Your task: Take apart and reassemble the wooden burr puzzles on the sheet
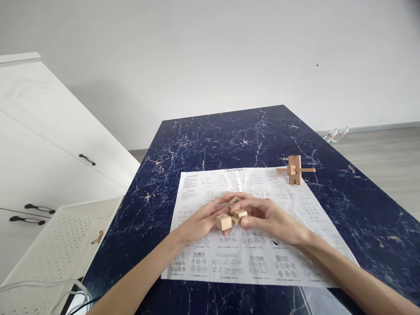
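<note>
Over the middle of a printed instruction sheet (229, 267), both hands hold light wooden puzzle blocks close together. My left hand (205, 218) has its fingers closed around one block (224, 222), whose end faces me. My right hand (265, 216) grips a smaller notched block (239, 215) between thumb and fingers. Between the hands shows a block with a dark printed figure (234, 201). The fingers partly hide how these pieces join, so I cannot tell whether they interlock. The sheet carries rows of small diagrams and text.
At the sheet's upper right corner lies a cross-shaped wooden piece (294, 170) with a thin stick through it. The dark blue marbled table (213, 140) has white cabinets (65, 131) on its left. Cables (49, 284) run at lower left. Clear bottles (336, 134) are on the floor.
</note>
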Tool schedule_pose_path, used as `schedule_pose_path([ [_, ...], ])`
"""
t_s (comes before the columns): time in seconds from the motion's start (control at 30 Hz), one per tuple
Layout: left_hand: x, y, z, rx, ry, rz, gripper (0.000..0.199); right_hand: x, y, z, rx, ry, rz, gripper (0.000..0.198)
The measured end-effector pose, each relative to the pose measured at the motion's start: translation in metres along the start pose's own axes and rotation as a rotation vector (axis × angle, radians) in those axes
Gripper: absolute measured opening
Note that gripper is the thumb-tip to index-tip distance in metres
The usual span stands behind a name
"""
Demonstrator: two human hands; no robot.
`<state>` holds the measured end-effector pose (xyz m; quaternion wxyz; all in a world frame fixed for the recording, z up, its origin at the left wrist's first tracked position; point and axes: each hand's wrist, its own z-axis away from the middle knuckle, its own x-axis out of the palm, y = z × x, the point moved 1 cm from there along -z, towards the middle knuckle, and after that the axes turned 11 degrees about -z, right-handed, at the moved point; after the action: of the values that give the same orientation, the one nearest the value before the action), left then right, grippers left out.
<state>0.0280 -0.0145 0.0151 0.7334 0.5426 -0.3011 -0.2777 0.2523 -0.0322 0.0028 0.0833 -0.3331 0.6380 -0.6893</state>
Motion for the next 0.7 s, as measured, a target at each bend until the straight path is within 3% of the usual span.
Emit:
schedule_pose_path([
  [0.13, 0.001, 0.000, 0.001, 0.003, -0.030, 0.012, 0.052, 0.000, 0.002, -0.001, -0.054, 0.006, 0.007, 0.022],
  [0.23, 0.000, 0.002, 0.000, 0.004, 0.020, 0.014, 0.053, 0.000, 0.002, 0.000, -0.121, 0.041, 0.038, 0.019],
  [0.37, -0.007, 0.003, -0.001, -0.110, 0.091, -0.072, 0.067, 0.000, 0.000, 0.002, -0.176, 0.103, 0.152, 0.022],
  [0.6, -0.013, 0.010, 0.005, -0.177, -0.177, -0.297, 0.074, 0.003, -0.002, 0.004, -0.228, 0.103, 0.324, 0.021],
  [0.7, -0.013, 0.009, 0.005, -0.150, -0.205, -0.292, 0.067, 0.003, -0.003, 0.004, -0.255, 0.110, 0.360, 0.022],
])
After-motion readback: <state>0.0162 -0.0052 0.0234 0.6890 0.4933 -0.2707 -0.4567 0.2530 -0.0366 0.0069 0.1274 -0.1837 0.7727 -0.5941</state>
